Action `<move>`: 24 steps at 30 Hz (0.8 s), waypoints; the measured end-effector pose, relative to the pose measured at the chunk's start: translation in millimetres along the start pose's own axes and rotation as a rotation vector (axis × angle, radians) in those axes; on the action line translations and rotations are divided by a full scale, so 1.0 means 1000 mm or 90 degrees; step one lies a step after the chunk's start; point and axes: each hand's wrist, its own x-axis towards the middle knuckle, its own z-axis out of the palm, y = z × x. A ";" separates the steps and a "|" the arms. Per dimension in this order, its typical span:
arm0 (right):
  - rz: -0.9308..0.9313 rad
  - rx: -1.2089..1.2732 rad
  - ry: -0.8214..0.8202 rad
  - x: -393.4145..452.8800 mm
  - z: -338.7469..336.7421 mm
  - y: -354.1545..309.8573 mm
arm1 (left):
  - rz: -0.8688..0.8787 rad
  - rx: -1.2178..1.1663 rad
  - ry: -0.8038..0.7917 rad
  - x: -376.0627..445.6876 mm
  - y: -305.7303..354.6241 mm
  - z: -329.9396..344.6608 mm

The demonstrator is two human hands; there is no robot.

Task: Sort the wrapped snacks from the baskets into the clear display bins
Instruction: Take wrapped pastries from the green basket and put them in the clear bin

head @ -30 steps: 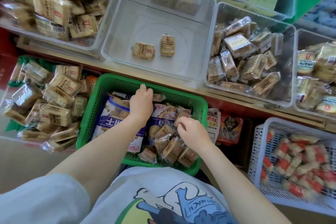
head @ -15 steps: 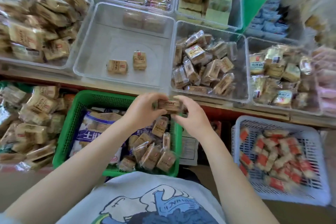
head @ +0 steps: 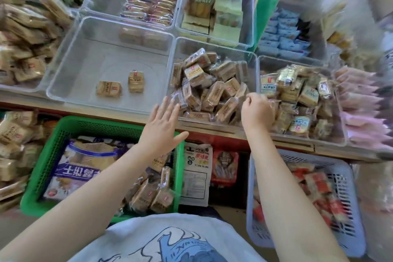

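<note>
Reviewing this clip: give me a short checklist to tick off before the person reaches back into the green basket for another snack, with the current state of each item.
1. Left hand free: ok, fingers spread, holding nothing, above the green basket's far rim.
2. Right hand has let go: cannot tell, fingers curled at the snack pile; any snack in them is hidden.
3. Middle bin has room: ok, its pile sits low against the front wall.
4. Near-empty bin untouched: ok, two snacks lie flat.
5. Green basket still stocked: ok, wrapped snacks remain beside a large bag.
</note>
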 end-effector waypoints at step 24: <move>-0.120 0.165 -0.462 -0.182 0.105 -0.040 | -0.303 -0.303 -0.316 -0.084 -0.098 0.096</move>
